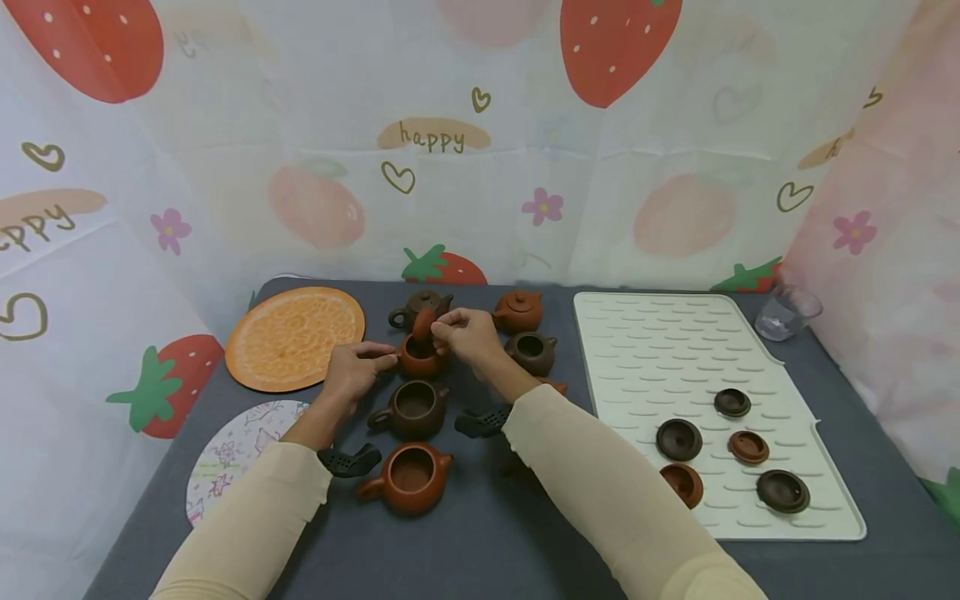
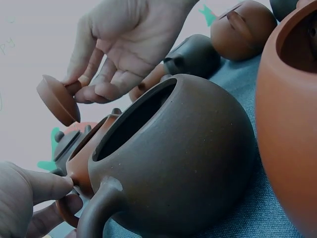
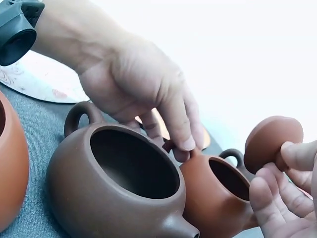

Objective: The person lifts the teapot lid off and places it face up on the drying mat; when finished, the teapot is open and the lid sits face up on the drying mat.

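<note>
My left hand (image 1: 351,377) pinches the handle of a small reddish-brown teapot (image 1: 422,365), whose mouth is uncovered. Above that pot, my right hand (image 1: 474,340) holds a matching teapot lid (image 3: 273,141) by its knob between thumb and fingers. The lid is tilted nearly on edge and apart from the rim, as the left wrist view also shows. Just nearer stands a dark brown teapot (image 1: 417,409) without a lid, and nearer still a larger orange-brown teapot (image 1: 414,479), also open-topped. Behind the held pot sits a dark teapot (image 1: 420,305) with its lid on.
Right of my hands are a lidded orange-brown teapot (image 1: 519,311) and a lidless dark one (image 1: 531,353); my right arm partly hides others. Several lids (image 1: 678,439) lie on a white tray (image 1: 637,333). A clear cup (image 1: 787,312) and two round mats (image 1: 296,337) flank the table.
</note>
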Available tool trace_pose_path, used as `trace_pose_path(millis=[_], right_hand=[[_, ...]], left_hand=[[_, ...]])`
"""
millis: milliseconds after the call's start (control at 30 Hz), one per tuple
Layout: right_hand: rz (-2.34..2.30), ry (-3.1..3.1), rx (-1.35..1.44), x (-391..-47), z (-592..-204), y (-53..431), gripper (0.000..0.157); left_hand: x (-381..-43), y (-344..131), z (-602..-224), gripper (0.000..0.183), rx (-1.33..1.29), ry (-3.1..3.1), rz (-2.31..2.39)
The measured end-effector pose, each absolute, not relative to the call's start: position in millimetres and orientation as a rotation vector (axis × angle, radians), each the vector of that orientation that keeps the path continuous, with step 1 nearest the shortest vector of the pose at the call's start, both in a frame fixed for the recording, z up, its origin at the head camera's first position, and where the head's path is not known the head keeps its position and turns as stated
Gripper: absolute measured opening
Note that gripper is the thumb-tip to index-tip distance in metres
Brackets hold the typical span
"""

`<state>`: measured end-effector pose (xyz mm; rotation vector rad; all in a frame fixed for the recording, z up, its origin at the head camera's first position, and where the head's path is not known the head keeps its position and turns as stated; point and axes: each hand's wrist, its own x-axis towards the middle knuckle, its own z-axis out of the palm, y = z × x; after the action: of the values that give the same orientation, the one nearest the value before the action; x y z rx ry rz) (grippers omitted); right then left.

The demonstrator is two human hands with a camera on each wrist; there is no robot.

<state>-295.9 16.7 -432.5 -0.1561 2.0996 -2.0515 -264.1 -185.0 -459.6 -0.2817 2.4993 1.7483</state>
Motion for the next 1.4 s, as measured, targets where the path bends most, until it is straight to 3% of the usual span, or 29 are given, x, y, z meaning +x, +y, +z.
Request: trace_pose_path(millis=[200,433,733,933,1400], right_hand=[[-2.211,1.785,-0.088,-297,-433,19,0.015],[-2.235,1.565,-0.193,-296,-432,22,0.05],[-2.272,1.407,-0.221,-292,-429,24,0.04],[-2.211,1.638,-0.248,-288,-420,29,0.049],[-2.094,1.843,-0.407,-273,-402,59,0.05]], left_hand=[[-265,-186,-459,0.023,-0.293,2.497,1.74],[-266,-186,-458,0.022,-0.31,2.51,1.725],[-266,-186,-460,0.022,-0.308,2.51,1.719],[-266,-185,-461,0.022,-0.309,2.497,1.723],[-266,-187,-459,0.022,-0.303,2.472,1.741]])
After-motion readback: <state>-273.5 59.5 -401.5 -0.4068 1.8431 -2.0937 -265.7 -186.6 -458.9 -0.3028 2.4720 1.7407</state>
